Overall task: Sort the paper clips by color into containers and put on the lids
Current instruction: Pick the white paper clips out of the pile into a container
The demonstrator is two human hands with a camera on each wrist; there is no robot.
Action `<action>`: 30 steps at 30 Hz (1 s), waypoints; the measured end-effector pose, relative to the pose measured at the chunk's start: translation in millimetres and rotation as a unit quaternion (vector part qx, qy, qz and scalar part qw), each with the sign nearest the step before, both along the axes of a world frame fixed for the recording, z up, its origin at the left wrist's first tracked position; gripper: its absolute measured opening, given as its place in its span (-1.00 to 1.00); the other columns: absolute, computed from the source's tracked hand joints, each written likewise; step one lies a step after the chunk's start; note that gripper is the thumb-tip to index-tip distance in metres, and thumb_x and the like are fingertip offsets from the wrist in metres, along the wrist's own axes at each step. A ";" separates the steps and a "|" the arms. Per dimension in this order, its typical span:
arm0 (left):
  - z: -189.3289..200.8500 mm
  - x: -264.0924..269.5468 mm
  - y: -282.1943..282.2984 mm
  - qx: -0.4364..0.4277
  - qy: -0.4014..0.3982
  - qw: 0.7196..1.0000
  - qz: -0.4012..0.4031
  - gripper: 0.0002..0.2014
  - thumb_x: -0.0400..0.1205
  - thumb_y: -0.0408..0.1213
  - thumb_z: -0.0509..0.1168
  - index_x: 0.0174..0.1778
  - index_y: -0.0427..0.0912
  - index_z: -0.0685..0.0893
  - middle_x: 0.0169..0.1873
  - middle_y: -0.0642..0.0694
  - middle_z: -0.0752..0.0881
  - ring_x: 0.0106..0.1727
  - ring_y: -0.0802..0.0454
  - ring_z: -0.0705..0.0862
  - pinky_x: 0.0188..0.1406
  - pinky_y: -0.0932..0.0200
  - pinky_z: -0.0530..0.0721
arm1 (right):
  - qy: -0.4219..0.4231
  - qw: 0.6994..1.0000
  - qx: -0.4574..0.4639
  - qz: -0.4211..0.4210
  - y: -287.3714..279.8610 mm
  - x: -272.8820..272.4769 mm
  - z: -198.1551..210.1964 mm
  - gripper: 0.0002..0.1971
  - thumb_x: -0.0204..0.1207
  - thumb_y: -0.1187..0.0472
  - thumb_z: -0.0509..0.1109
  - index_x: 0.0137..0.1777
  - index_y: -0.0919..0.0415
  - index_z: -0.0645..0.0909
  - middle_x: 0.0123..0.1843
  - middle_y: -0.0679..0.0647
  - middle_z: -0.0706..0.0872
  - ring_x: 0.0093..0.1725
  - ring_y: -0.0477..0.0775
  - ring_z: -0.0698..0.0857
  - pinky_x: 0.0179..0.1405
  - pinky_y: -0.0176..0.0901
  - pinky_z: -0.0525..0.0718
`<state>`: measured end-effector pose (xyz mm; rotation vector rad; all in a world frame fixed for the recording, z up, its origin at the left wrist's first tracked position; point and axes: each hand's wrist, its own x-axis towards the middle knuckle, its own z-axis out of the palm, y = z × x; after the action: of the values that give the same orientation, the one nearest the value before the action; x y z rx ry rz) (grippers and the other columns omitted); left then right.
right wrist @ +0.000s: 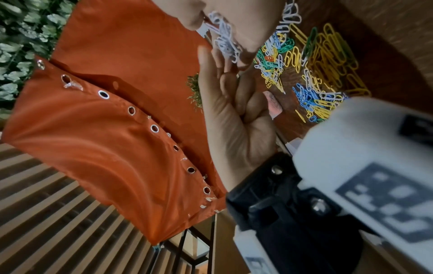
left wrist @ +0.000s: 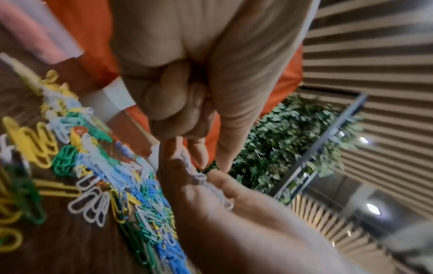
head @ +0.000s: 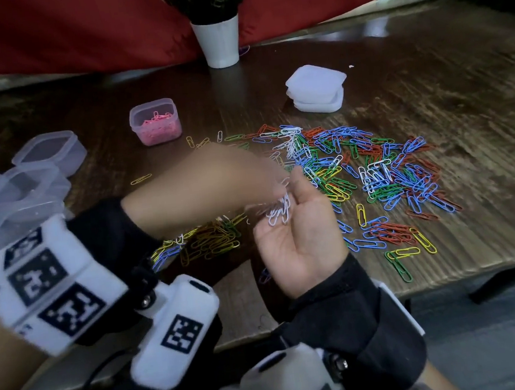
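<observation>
Dark brown wood-grain worktop (head: 428, 90). Mixed pile of paper clips (head: 373, 165) on it: blue, red, green, yellow, white. Just left of the pile, a mostly yellow cluster of clips (head: 213, 240). White clips (head: 278, 211) lie in the right hand (head: 298, 241). Behind the pile to the left, a clear container (head: 154, 121) filled with pink clips. Behind the pile to the right, translucent white lids (head: 315, 88). White pot (head: 218, 41) with green plant, red cloth (head: 76, 26) behind. Black wrist straps (head: 348, 305), white wrist blocks with black-and-white square markers (head: 53, 277).

Loose clips (head: 373, 171) crowd centre; bare table (head: 459, 81) far right
</observation>
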<state>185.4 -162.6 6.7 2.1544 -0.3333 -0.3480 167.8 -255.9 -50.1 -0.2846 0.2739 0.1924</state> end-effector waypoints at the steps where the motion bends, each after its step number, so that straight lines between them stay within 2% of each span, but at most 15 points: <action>1: -0.1 -3.0 -2.2 0.025 -0.039 0.999 -0.016 -0.89 0.46 -0.32 0.46 -0.29 -0.27 0.68 -0.78 0.12 0.38 -0.67 0.23 0.25 -0.60 0.49 0.26 | -0.002 1.000 0.000 0.006 0.6 -0.1 -0.2 -0.68 0.70 0.05 0.00 0.16 0.21 0.50 0.03 0.15 0.66 0.01 0.02 0.61 0.01 -0.30 0.53; 3: 0.5 -5.5 -4.8 0.090 -0.113 0.989 -0.026 -0.86 0.40 -0.26 0.52 -0.37 -0.08 0.67 -0.81 0.12 0.38 -0.65 0.22 0.31 -0.55 0.40 0.25 | -0.005 1.000 0.005 0.009 2.4 0.0 -0.5 -0.68 0.70 0.04 0.00 0.13 0.20 0.52 -0.02 0.11 0.64 -0.05 -0.03 0.63 -0.06 -0.36 0.60; 5: 0.1 -3.9 -5.8 0.126 -0.142 0.981 -0.030 -0.85 0.40 -0.23 0.52 -0.41 -0.04 0.67 -0.79 0.18 0.44 -0.61 0.27 0.40 -0.49 0.38 0.30 | -0.001 1.000 0.016 0.004 3.3 0.2 -0.1 -0.69 0.69 0.06 0.02 -0.03 0.20 0.53 -0.18 0.06 0.63 -0.19 -0.08 0.64 -0.21 -0.41 0.64; 7: -3.2 -1.4 -6.0 0.137 -0.148 0.979 -0.022 -0.85 0.41 -0.23 0.51 -0.42 -0.06 0.68 -0.79 0.14 0.43 -0.61 0.24 0.39 -0.51 0.37 0.31 | -0.006 1.000 0.020 -0.002 3.0 -0.5 -0.1 -0.72 0.68 0.10 0.02 -0.02 0.21 0.52 -0.17 0.07 0.64 -0.18 -0.06 0.63 -0.15 -0.38 0.63; 9: -8.4 2.6 -3.9 0.091 -0.142 0.986 0.008 -0.83 0.43 -0.23 0.49 -0.43 -0.12 0.66 -0.81 0.09 0.38 -0.66 0.20 0.33 -0.61 0.41 0.26 | -0.007 1.000 0.020 -0.008 2.1 -1.4 0.2 -0.75 0.66 0.13 0.05 0.04 0.23 0.52 -0.13 0.10 0.67 -0.14 -0.04 0.64 -0.05 -0.34 0.59; 11: -9.5 6.9 -0.3 0.027 -0.142 0.989 0.035 -0.86 0.46 -0.24 0.46 -0.36 -0.16 0.66 -0.79 0.09 0.35 -0.68 0.21 0.26 -0.65 0.43 0.22 | -0.017 1.000 0.024 -0.011 1.1 -2.1 1.8 -0.72 0.67 0.14 0.03 0.08 0.27 0.52 -0.06 0.15 0.69 -0.07 0.00 0.63 0.02 -0.27 0.55; 12: -8.5 9.6 1.4 0.025 -0.148 0.988 0.036 -0.91 0.48 -0.24 0.44 -0.28 -0.15 0.69 -0.78 0.09 0.35 -0.67 0.21 0.26 -0.64 0.42 0.21 | -0.020 0.999 0.024 -0.013 1.1 -2.5 2.4 -0.71 0.66 0.14 0.02 0.09 0.29 0.52 -0.02 0.17 0.68 -0.04 0.01 0.61 0.04 -0.25 0.54; 15: -1.9 18.8 3.8 0.120 -0.171 0.978 -0.019 -0.89 0.51 -0.23 0.42 -0.07 0.00 0.75 -0.70 0.13 0.50 -0.61 0.29 0.43 -0.52 0.48 0.33 | -0.009 0.999 0.024 -0.021 1.2 -2.3 3.8 -0.74 0.65 0.19 0.06 -0.08 0.29 0.54 -0.18 0.12 0.64 -0.19 -0.04 0.61 0.00 -0.25 0.57; 16: 0.8 21.0 3.4 0.147 -0.168 0.974 -0.042 -0.86 0.51 -0.23 0.42 -0.04 0.03 0.77 -0.66 0.18 0.57 -0.58 0.38 0.48 -0.48 0.51 0.37 | -0.010 0.999 0.028 -0.021 1.1 -1.9 3.6 -0.73 0.67 0.20 0.05 -0.10 0.29 0.53 -0.21 0.11 0.64 -0.21 -0.05 0.62 0.03 -0.22 0.62; 18: 6.4 23.8 1.0 0.183 -0.161 0.967 -0.078 -0.87 0.52 -0.27 0.42 -0.05 -0.01 0.79 -0.66 0.29 0.59 -0.59 0.47 0.49 -0.53 0.58 0.33 | -0.016 0.999 0.038 -0.014 1.0 -1.2 3.4 -0.72 0.68 0.22 0.04 -0.06 0.33 0.55 -0.19 0.14 0.67 -0.19 -0.03 0.65 0.05 -0.19 0.66; 21: 12.1 26.7 -0.6 0.197 -0.150 0.964 -0.100 -0.90 0.51 -0.36 0.43 -0.12 -0.10 0.79 -0.76 0.27 0.53 -0.67 0.46 0.46 -0.63 0.59 0.29 | -0.009 0.999 0.034 0.003 1.7 0.1 1.8 -0.73 0.68 0.29 0.06 -0.03 0.37 0.59 -0.14 0.20 0.69 -0.16 -0.01 0.67 -0.10 -0.23 0.72; 23: 13.2 28.7 0.1 0.198 -0.138 0.965 -0.100 -0.93 0.49 -0.37 0.44 -0.17 -0.13 0.77 -0.77 0.23 0.54 -0.67 0.44 0.48 -0.62 0.59 0.29 | -0.003 1.000 0.020 0.017 2.2 -0.1 0.1 -0.75 0.67 0.30 0.08 -0.02 0.36 0.58 -0.10 0.22 0.68 -0.13 0.02 0.66 -0.11 -0.22 0.71; 26: 13.6 30.1 2.9 0.171 -0.074 0.978 -0.090 -0.96 0.50 -0.41 0.43 -0.20 -0.20 0.73 -0.72 0.15 0.62 -0.65 0.37 0.56 -0.61 0.59 0.36 | 0.001 0.999 -0.007 0.042 -0.6 -1.1 -2.7 -0.74 0.67 0.23 0.08 -0.01 0.34 0.58 -0.10 0.20 0.70 -0.10 0.05 0.68 -0.25 -0.29 0.73; 28: 16.1 30.6 6.4 0.120 -0.020 0.989 -0.085 -0.97 0.49 -0.41 0.42 -0.20 -0.27 0.71 -0.65 0.03 0.66 -0.64 0.28 0.58 -0.62 0.50 0.44 | 0.003 0.998 -0.009 0.059 -4.6 -1.8 -4.1 -0.68 0.68 0.15 0.07 -0.02 0.34 0.59 -0.12 0.18 0.73 -0.16 0.02 0.73 -0.29 -0.29 0.73; 30: 18.9 32.9 10.7 0.090 0.007 0.993 -0.075 -0.88 0.44 -0.27 0.44 -0.23 -0.25 0.71 -0.64 -0.07 0.53 -0.66 0.10 0.42 -0.66 0.37 0.32 | 0.014 0.998 -0.003 0.066 -7.6 -2.4 -4.5 -0.64 0.68 0.11 0.06 -0.08 0.35 0.59 -0.26 0.17 0.76 -0.31 -0.01 0.77 -0.33 -0.26 0.74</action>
<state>218.3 -151.9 25.6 2.3086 -0.4718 -0.4953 165.4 -263.4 -54.7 -0.3065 0.2842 0.3261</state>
